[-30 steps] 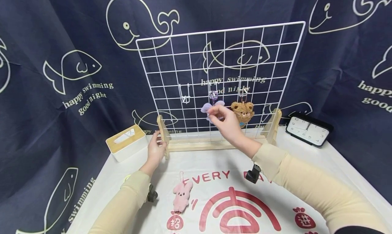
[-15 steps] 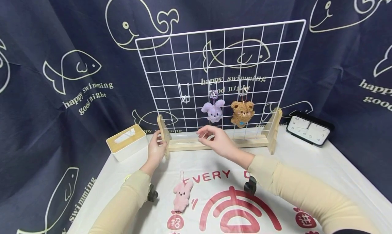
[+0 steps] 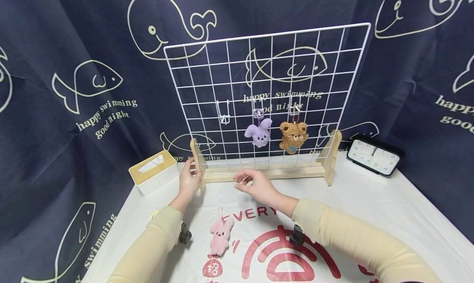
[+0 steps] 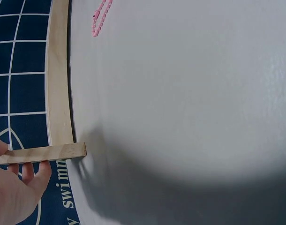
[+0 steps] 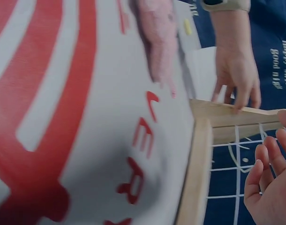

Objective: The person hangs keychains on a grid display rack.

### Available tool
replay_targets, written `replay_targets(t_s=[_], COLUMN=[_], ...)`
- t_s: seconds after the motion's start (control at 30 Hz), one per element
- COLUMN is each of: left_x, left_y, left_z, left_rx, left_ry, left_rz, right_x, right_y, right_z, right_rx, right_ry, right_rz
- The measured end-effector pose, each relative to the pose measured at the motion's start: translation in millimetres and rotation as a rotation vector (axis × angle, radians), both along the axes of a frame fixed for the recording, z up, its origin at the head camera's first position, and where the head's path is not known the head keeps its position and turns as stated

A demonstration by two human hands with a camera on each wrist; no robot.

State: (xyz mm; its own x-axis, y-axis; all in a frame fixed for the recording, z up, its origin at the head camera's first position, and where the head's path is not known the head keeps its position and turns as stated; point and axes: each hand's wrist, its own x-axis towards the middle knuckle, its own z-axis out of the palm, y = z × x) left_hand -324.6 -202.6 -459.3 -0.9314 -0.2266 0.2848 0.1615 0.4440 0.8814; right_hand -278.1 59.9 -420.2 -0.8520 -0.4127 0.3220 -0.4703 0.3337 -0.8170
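The dark blue curtain (image 3: 107, 11) repeated "happy swimming good night" in pale print; the left wrist view caught only "y swimm" of it. In red, the white tablecloth (image 3: 340, 192) read "EVERY", and a printed red pouch (image 3: 212, 268) on it bore the character 招. The black-cased clock (image 3: 374, 156) carried hour numerals, 10, 9, 8, 6 and 4 among them

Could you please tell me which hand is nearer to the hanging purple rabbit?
The right hand: it is just below the purple rabbit, not touching it. The left hand is farther left, holding the wooden leg.
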Motion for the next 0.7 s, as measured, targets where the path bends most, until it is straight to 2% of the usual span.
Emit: replay_targets(t_s=[0.17, 0.3, 0.53, 0.7], left_x=[-0.1, -0.8, -1.2, -1.7], left_y=[0.5, 0.3, -0.5, 0.1], left_z=[1.0, 1.1, 0.5, -0.3], left_rx=[-0.007, -0.015, -0.001, 0.0], left_ry=[0.001, 0.01, 0.021, 0.016], left_rz=[0.001, -0.002, -0.004, -0.003], right_x=[5.1, 7.5, 12.1, 15.8], right_y=[-3, -5, -11, -15], right_z=[-14.1, -24.9, -38.6, -47.9], right_rx=[0.035, 0.048, 0.085, 0.108], right_ry=[-0.035, -0.03, -0.033, -0.068], right_rz=[0.022, 0.037, 0.07, 0.083])
